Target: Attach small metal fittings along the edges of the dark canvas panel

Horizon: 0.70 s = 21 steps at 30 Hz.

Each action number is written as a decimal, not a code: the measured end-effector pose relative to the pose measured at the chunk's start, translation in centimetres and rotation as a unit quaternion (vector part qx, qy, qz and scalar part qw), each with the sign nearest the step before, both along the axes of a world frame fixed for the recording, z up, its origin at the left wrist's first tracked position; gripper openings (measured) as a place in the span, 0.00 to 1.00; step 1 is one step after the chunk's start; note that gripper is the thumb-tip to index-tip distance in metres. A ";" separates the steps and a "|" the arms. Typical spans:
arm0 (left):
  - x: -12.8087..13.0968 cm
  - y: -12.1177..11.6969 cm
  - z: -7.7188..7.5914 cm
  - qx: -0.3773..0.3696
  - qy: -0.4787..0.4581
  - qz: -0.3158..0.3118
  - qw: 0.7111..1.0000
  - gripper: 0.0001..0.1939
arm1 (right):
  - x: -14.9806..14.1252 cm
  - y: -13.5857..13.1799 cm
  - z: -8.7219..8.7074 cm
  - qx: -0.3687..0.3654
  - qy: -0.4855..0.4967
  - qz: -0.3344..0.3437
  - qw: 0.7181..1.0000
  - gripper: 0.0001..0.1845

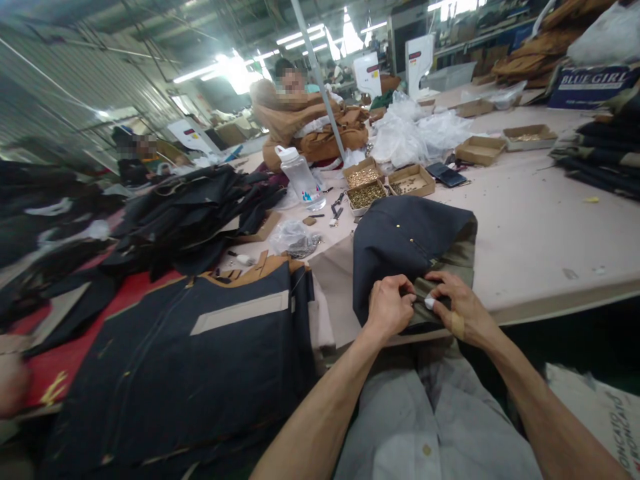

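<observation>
A dark navy hood (395, 243) with an olive lining (457, 257) lies at the table's front edge, brass-coloured metal bits showing on its outer side. My left hand (390, 305) is closed, its thumb and fingers pinching the hood's near edge. Just to the right, my right hand (459, 303) pinches the olive fabric; white wrapping covers one of its fingertips and a tan strip lies near the wrist. The two hands are close together but apart. Anything small between the fingertips is hidden.
Folded navy garments (200, 353) lie left of the hood. Boxes of brass-coloured metal parts (367, 195), a phone (447, 175) and a water bottle (303, 180) stand beyond it. A metal pole (320, 80) rises behind. Other people sit farther back; a blurred hand (13, 377) shows far left.
</observation>
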<state>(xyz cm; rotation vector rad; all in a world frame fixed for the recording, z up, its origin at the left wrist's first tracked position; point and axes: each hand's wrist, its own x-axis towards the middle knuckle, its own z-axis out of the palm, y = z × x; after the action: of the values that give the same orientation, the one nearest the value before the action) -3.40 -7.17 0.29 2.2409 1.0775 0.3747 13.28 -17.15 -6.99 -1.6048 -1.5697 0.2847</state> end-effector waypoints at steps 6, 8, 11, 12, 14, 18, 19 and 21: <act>1.0 0.1 -0.3 -0.009 0.040 0.063 0.997 0.05 | -0.3 -0.1 0.4 -0.019 0.007 -0.016 1.000 0.07; 1.4 0.2 -0.4 -0.026 0.052 0.086 0.995 0.06 | -0.3 -0.2 0.5 -0.021 0.012 -0.020 0.999 0.08; 1.9 0.1 -0.4 -0.048 0.057 0.110 0.991 0.06 | -0.2 -0.1 0.4 -0.023 0.019 -0.025 0.999 0.08; 2.0 0.2 -0.3 -0.053 0.053 0.114 0.991 0.06 | -0.2 -0.1 0.4 -0.024 0.020 -0.029 0.999 0.08; 2.1 0.2 -0.3 -0.062 0.044 0.118 0.990 0.06 | -0.3 0.1 0.5 -0.027 0.020 -0.039 0.999 0.08; 2.4 0.6 -0.4 -0.072 0.032 0.113 0.990 0.07 | -0.4 0.4 0.6 -0.036 0.010 -0.056 0.998 0.09; 2.5 0.6 -0.5 -0.074 0.032 0.112 0.990 0.07 | -0.4 0.5 0.5 -0.039 0.006 -0.062 0.997 0.08; 2.7 0.7 -0.5 -0.076 0.037 0.111 0.990 0.08 | -0.5 0.7 0.3 -0.044 -0.002 -0.076 0.996 0.08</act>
<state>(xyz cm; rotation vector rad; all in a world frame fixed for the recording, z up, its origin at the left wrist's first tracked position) -0.72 -6.43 -0.20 2.0199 1.3536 0.2924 12.77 -16.49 -6.68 -1.7835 -1.4472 0.2710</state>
